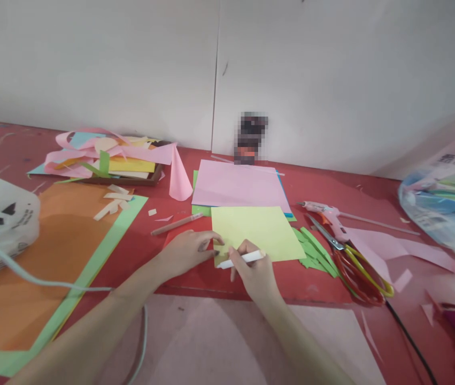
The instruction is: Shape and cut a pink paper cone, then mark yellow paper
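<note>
In the head view a yellow sheet of paper (257,230) lies before me on the red table. My right hand (256,270) grips a white pen (245,259) slantwise over the sheet's near left corner; whether its tip touches the paper I cannot tell. At the sheet's left edge is my left hand (190,250), fingers apart, with the fingertips resting on or just above the paper. A pink sheet (237,184) lies behind the yellow one, over blue and green sheets. Left of it stands a pink paper cone (179,179).
Scissors (357,267) with red and yellow handles and a pink glue gun (327,216) lie right, beside green paper scraps (316,251). Orange sheets (70,230) and a white plastic bag (2,224) are left. A tray of paper strips (107,160) stands back left. A white cord (30,275) crosses the left side.
</note>
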`<state>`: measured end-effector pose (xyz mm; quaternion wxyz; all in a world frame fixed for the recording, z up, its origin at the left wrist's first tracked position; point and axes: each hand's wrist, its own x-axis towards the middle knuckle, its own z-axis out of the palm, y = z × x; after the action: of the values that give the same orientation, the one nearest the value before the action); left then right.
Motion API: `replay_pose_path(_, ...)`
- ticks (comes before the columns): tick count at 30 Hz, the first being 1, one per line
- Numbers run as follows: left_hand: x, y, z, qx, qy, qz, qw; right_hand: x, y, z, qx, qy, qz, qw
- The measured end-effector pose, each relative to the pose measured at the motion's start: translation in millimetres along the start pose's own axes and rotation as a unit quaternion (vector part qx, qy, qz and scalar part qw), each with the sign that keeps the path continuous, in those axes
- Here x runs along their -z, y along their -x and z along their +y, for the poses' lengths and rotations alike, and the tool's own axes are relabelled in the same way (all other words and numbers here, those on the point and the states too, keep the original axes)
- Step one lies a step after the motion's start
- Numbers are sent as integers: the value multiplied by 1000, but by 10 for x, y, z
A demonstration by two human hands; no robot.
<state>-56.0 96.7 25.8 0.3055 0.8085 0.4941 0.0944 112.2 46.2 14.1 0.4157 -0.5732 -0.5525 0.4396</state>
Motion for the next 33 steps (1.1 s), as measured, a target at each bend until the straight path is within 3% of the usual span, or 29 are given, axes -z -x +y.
replay_pose_path(33,29,15,-10,4,22,-31,999,3,-22,29,-2,-9,11,1000)
